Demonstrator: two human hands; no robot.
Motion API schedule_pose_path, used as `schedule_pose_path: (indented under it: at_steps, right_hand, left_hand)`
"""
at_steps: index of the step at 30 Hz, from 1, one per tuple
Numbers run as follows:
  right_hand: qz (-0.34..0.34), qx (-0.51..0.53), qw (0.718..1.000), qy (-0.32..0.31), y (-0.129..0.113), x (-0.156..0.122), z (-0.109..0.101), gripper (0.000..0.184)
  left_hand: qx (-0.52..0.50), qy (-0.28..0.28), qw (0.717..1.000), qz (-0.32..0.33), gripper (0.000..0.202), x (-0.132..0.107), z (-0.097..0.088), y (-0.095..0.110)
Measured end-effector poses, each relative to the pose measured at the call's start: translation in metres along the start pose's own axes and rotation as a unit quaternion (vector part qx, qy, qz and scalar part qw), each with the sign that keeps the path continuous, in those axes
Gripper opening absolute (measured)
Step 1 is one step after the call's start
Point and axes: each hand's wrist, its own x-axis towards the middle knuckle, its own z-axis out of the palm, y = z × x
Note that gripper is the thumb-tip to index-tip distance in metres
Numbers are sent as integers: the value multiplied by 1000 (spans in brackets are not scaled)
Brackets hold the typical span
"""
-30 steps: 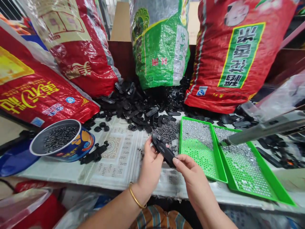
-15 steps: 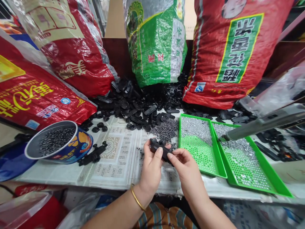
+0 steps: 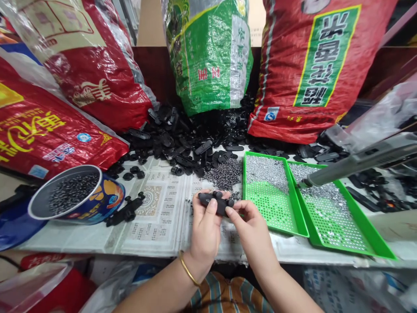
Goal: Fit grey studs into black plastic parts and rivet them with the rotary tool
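Black plastic part point(image 3: 215, 202) pinched between my left hand point(image 3: 205, 228) and right hand point(image 3: 250, 226), both grips closed on it, above the table point(image 3: 163, 217), green tray point(image 3: 276, 204) just beside.

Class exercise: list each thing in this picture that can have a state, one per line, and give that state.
black part: held between both hands
left hand: gripping it
right hand: pinching its end
round tin: open, holding dark pellets
green trays: partly covered with small metal pieces
green sack: upright
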Motion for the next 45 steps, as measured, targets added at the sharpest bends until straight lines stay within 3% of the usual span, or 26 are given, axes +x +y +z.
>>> schedule_pose_path:
  at_steps: [5,9,16,22,25,29,33,36,39,42,45]
  right_hand:
    - [-13,-9,1000,8,3,1,-2,27]
    - [12,-36,998,-53,6,0,-4,32]
    - [109,173,979,-17,7,-4,-1,32]
    - [67,223,972,0,11,-5,4,25]
    - [39,171,984,15,14,-5,3,24]
    - [-57,-9,998,2,13,-11,-5,20]
    - [-191,-101,966,-140,3,-12,-26,27]
    - [-269,-215,926,-155,-9,2,-42,27]
    - [-270,-294,891,-215,-17,17,-51,31]
    - [-243,-261,882,-307,-19,24,-54,21]
    - [-256,-245,886,-298,-20,24,-56,13]
  left_hand:
    - [-24,6,1000,8,15,0,5,0]
    - [-36,22,999,-12,14,1,6,1]
    - [20,42,999,-16,18,1,-1,3]
    - [-7,53,998,-31,19,-9,3,6]
    - [-29,52,997,-48,17,-10,6,5]
    - [-53,78,993,-68,17,-1,5,9]
    - [-56,86,981,-167,19,9,0,19]
    - [-81,56,961,-260,33,6,-4,24]
    - [-124,-8,939,-320,31,-3,-7,22]
    - [-148,-55,922,-353,22,-9,-8,17]
    - [-99,-58,929,-351,19,-6,-11,18]
